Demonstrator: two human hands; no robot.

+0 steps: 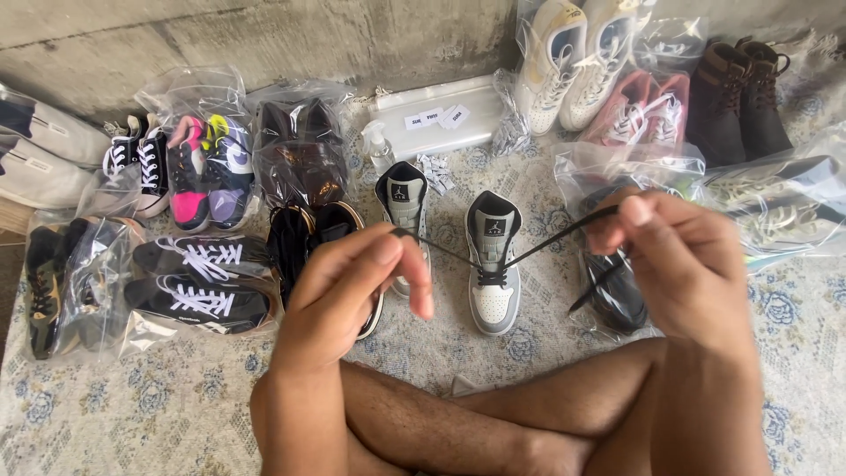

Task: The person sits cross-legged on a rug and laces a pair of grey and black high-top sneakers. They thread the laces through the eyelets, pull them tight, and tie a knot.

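Both hands (pixel 352 282) (pixel 679 256) pinching black lace (pixel 538 247) ends, grey hi-top (pixel 493 264) btwn clear-bagged shoes (pixel 300 150).

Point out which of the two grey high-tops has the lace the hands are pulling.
The right grey shoe: its black lace runs up to both the left hand and right hand. The left grey shoe is untouched.

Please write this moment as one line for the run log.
left hand: pinches black shoelace end | right hand: pinches other end | lace: taut, threaded through grey-white high-top sneaker | surface: patterned cloth

Floral cloth (pixel 176 414), grey sneakers (pixel 493 264), bagged shoes (pixel 203 282), sanitiser bottle (pixel 379 145)
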